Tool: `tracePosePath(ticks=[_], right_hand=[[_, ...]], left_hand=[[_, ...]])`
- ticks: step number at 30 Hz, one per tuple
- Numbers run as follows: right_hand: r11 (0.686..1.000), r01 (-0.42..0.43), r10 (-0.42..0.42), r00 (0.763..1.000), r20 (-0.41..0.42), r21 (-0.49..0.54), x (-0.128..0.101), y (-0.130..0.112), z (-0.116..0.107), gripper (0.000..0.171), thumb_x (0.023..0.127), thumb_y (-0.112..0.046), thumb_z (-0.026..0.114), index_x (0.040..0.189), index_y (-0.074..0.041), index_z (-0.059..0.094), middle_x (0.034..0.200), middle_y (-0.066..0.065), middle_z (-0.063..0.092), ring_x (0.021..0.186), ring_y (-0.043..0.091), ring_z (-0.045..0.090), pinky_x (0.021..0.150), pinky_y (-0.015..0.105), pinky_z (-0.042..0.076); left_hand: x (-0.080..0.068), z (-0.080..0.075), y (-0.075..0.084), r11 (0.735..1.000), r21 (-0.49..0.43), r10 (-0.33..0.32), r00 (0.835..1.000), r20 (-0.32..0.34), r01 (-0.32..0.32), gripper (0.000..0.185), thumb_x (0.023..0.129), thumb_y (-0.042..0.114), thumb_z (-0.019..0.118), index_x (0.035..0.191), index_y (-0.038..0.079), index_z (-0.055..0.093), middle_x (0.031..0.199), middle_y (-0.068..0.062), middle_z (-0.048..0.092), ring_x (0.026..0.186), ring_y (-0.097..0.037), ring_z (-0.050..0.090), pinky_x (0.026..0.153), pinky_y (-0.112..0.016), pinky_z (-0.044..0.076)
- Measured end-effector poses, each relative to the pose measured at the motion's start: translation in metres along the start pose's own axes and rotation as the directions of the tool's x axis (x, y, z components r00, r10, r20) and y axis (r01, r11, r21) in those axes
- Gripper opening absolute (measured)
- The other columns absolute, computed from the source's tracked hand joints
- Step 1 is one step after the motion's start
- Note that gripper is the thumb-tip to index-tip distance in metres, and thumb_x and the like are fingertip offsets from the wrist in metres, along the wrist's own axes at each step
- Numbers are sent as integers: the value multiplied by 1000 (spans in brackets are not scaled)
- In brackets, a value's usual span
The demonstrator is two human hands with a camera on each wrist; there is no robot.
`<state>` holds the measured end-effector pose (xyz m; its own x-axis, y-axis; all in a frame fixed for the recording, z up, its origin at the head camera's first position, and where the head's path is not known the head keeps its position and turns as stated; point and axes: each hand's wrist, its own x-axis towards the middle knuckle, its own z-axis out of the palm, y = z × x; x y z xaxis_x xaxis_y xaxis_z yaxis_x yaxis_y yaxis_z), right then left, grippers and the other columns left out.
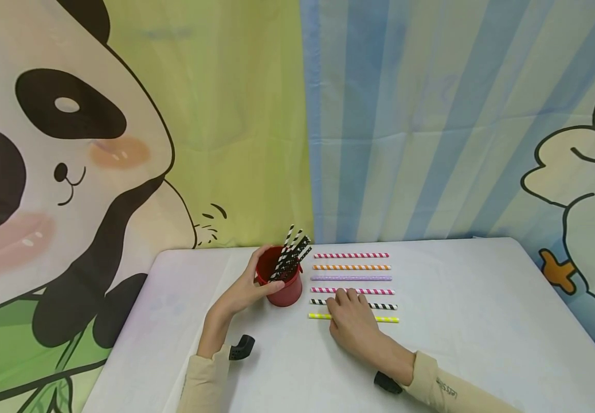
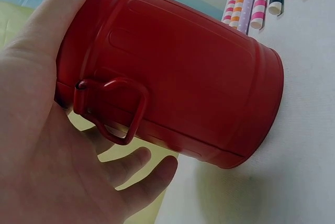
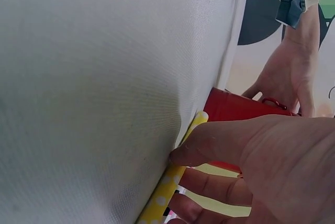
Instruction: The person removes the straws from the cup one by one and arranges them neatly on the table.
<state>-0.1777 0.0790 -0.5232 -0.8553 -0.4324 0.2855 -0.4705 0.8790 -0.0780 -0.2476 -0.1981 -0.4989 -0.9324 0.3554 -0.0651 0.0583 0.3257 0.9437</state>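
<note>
In the head view my left hand (image 1: 246, 289) holds a small red metal bucket (image 1: 285, 291) at its rim, thumb in front and fingers around the far side. Its looped side handle (image 2: 125, 110) shows in the left wrist view. Several black-and-white straws (image 1: 293, 255), striped and dotted, stand leaning in the bucket. My right hand (image 1: 356, 327) is low over the nearest of the laid-out straws. In the right wrist view its thumb lies along one side of a yellow straw with white dots (image 3: 161, 197), fingers on the other side. The fingertips are partly hidden behind that straw.
Parallel on the white table (image 1: 462, 304) lie a black striped straw (image 1: 384, 306), a magenta striped straw (image 1: 380, 291), a lilac dotted straw (image 1: 351, 278), an orange striped straw (image 1: 351, 267) and a red-pink striped straw (image 1: 351, 255). A printed curtain (image 1: 411, 115) hangs behind.
</note>
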Motion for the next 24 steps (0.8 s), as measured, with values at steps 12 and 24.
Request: tracePosePath(ticks=[12,24], right_hand=[[1000,3,-3,1000,-27,13,-1,1,1,14,77,-9,71,86,-11,60,85,6,53,82,27,48,69,37,36],[975,-43,50,998,-28,217,5,5,-9,18,79,-18,77,89,-14,63,83,-2,51,77,20,46,69,34,39]], left_hand=[[-1,0,1,1000,16,-4,1000,-6,4,90,88,34,78,154,43,17,156,2,32,148,-27,29,116,-61,31],[-2,0,1,1000,29,-10,1000,-7,10,91,87,36,78,154,43,17,157,1,31,149,-28,28,117,-61,30]])
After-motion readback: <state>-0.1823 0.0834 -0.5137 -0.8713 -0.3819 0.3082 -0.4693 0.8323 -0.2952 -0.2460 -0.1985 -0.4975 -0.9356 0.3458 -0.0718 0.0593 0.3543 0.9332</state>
